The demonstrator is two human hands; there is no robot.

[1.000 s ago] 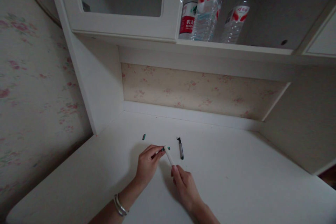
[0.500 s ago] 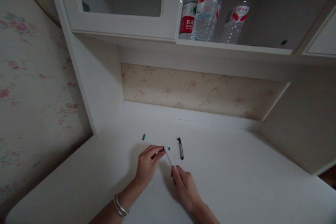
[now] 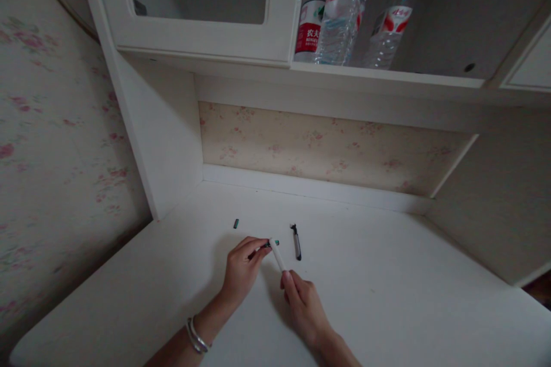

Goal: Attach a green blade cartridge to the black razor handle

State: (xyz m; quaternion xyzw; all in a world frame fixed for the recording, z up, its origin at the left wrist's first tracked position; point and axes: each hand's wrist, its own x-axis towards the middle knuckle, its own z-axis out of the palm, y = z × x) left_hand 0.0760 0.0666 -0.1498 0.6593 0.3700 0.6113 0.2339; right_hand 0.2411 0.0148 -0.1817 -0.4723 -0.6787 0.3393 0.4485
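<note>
My left hand (image 3: 241,269) pinches a small black razor cartridge (image 3: 276,242) with a green strip, between thumb and fingers. My right hand (image 3: 305,303) is closed around the lower end of a slim white stick (image 3: 278,256). The far tip of the stick meets the cartridge, and it partly covers it. What that tip is like is too small to make out. Beyond the hands lies a black and grey razor handle (image 3: 297,243), to the right. Another small black and green cartridge (image 3: 236,223) rests on the desk farther left.
The white desk (image 3: 379,298) runs under a cabinet (image 3: 206,43). Several plastic bottles stand on the cabinet's open shelf, one (image 3: 390,34) apart from the others. Side panels close in the desk at left (image 3: 167,137) and right (image 3: 491,200).
The view has shifted very slightly. Both hands, the cartridge and the white stick keep nearly the same positions.
</note>
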